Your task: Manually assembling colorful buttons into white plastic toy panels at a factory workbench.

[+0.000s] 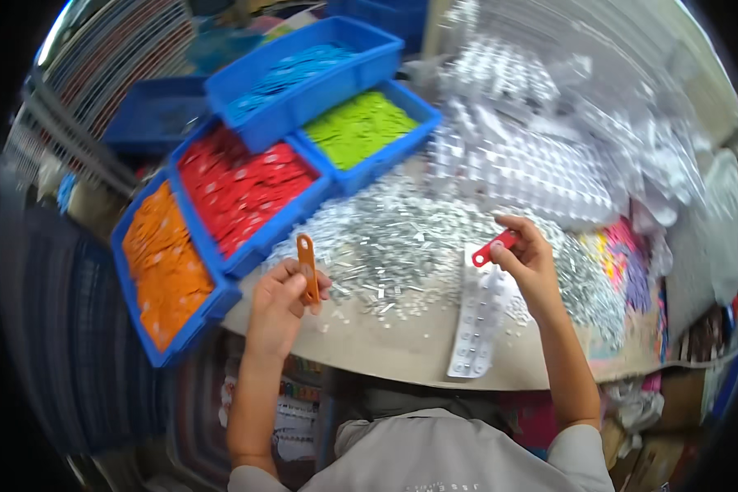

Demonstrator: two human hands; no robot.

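- Orange strip: stands nearly upright in the view in the left hand, its long axis running away from the person, holed end farthest out.
- The left fingers pinch its lower half, thumb against the near face; the upper half is free.
- Red strip: lies well to the right of the orange one, across the scattered small pale and silvery pieces; its long axis slants, holed end pointing down and left, toward the left hand.
- The right hand pinches it between thumb and fingers near its upper-right end.
- White sheet: lies lengthwise on the surface, its far end below the red strip, so the right hand is nearer; whether strip and sheet touch I cannot tell.
- Both strips look flat, slim and round-ended, plain in colour, with a hole at the exposed end; the sheet carries rows of small fittings.
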